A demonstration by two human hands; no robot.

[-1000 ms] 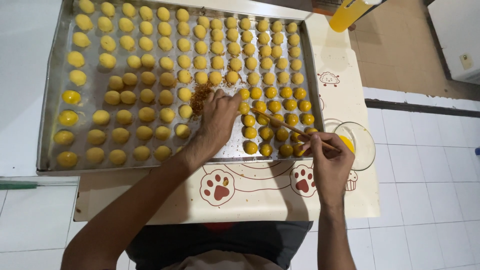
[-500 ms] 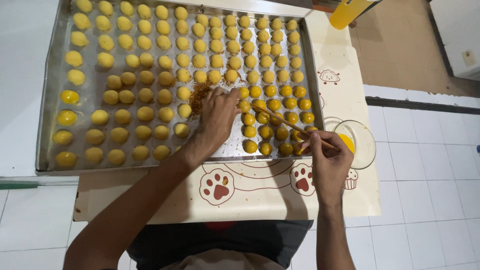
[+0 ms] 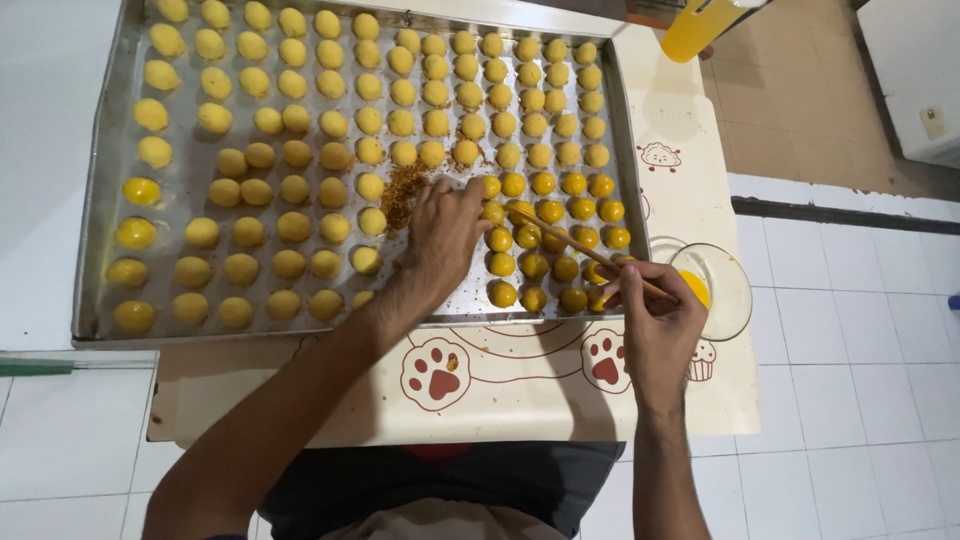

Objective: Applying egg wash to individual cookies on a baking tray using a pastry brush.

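2 hands [image 3: 445, 235] [image 3: 655, 325]: right grip pinches brush [image 3: 575, 243] over tray [image 3: 100, 250].

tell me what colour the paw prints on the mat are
Dark red-brown paw prints on a cream mat, clearest in the head view.

Count of items on the work surface

One metal tray [image 3: 105, 190]; one glass bowl [image 3: 722, 290]; one brush [image 3: 580, 248]; one patterned mat [image 3: 520, 385]; two hands; dough balls too many to count exactly.
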